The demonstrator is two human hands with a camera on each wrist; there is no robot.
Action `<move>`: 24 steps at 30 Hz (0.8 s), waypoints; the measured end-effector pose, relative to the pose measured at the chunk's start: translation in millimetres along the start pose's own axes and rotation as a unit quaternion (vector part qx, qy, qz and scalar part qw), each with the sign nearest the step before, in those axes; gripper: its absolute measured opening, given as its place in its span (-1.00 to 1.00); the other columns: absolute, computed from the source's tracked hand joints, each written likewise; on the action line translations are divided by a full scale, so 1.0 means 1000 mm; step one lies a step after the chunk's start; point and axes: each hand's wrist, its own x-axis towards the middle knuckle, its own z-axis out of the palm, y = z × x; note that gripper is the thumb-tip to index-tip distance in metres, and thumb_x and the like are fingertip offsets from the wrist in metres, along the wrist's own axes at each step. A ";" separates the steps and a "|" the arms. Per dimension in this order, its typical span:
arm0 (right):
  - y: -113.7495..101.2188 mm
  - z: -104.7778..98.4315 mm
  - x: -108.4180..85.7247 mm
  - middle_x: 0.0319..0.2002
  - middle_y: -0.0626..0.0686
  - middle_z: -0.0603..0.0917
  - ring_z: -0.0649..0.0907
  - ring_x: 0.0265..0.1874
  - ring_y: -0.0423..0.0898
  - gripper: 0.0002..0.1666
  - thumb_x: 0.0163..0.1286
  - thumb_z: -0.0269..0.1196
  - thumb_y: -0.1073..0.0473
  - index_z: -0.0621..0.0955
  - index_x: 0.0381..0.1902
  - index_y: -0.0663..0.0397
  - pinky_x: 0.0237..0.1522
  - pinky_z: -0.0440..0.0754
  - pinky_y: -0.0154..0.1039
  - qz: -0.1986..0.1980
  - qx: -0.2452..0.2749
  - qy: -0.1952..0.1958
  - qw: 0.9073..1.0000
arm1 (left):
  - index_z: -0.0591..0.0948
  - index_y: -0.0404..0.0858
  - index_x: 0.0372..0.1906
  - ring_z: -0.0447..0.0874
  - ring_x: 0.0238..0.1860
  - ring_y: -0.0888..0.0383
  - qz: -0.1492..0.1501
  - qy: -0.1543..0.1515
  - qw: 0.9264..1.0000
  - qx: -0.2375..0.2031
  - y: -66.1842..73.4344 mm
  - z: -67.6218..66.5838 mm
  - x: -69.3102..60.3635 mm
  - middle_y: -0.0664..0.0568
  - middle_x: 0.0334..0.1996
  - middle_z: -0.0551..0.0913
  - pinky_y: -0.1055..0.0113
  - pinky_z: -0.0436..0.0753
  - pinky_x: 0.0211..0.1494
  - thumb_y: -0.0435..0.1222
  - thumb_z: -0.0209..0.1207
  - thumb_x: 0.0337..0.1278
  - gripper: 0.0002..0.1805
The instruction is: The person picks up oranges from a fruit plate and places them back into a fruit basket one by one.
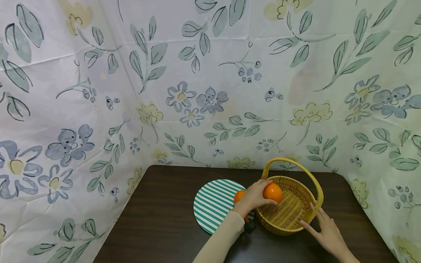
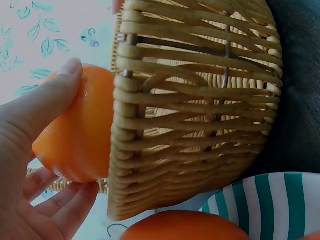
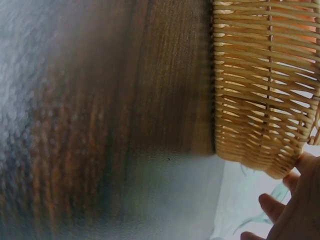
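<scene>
A plain, pale beige sleeve (image 1: 220,239) runs down the left arm, long and fairly close to it, ending in a simple cuff (image 1: 237,220) at the wrist; a small black piece (image 1: 249,227) shows right beside it, too unclear to make out. The left grip (image 1: 254,197) is a bare hand with a short, rounded thumbnail (image 2: 70,66); the right grip (image 1: 325,229), also bare, has slender, tapering fingers (image 1: 323,216)
</scene>
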 end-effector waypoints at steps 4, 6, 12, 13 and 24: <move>0.001 0.000 -0.001 0.36 0.47 -0.03 0.11 0.20 0.52 0.00 0.30 0.12 -0.22 -0.04 0.47 0.10 0.08 -0.09 0.53 -0.004 0.002 0.004 1.000 | 0.29 0.09 0.33 0.50 0.04 0.22 -0.002 -0.006 1.000 0.013 0.001 0.005 0.002 0.19 0.18 0.41 0.35 0.56 -0.01 0.19 0.29 -0.18 -0.13; 0.001 0.000 -0.001 0.37 0.46 -0.04 0.11 0.21 0.52 -0.01 0.30 0.12 -0.22 -0.04 0.47 0.09 0.09 -0.10 0.53 -0.005 0.002 0.006 1.000 | 0.29 0.07 0.34 0.50 0.04 0.22 -0.002 -0.009 1.000 0.018 0.000 0.008 0.003 0.19 0.19 0.41 0.35 0.56 -0.01 0.20 0.29 -0.18 -0.13; 0.001 0.000 -0.002 0.38 0.45 -0.05 0.11 0.22 0.51 -0.02 0.31 0.12 -0.21 -0.03 0.47 0.09 0.08 -0.09 0.53 -0.007 0.005 0.009 1.000 | 0.29 0.08 0.34 0.49 0.07 0.22 -0.001 -0.017 0.999 0.030 0.001 0.012 0.005 0.20 0.22 0.39 0.34 0.55 0.00 0.20 0.28 -0.18 -0.13; 0.001 0.000 -0.002 0.38 0.45 -0.05 0.11 0.22 0.51 -0.02 0.31 0.12 -0.20 -0.03 0.47 0.09 0.08 -0.09 0.53 -0.007 0.005 0.009 1.000 | 0.29 0.08 0.34 0.48 0.07 0.23 -0.001 -0.018 0.999 0.031 0.002 0.013 0.005 0.20 0.22 0.39 0.35 0.55 0.00 0.20 0.28 -0.18 -0.13; 0.000 0.001 0.000 0.39 0.41 -0.05 0.13 0.20 0.52 -0.02 0.31 0.13 -0.20 -0.03 0.47 0.08 0.07 -0.09 0.54 -0.009 0.009 0.011 1.000 | 0.31 0.07 0.32 0.49 0.07 0.21 -0.002 -0.019 0.999 0.026 0.001 0.019 0.006 0.19 0.20 0.40 0.35 0.56 0.00 0.18 0.28 -0.15 -0.16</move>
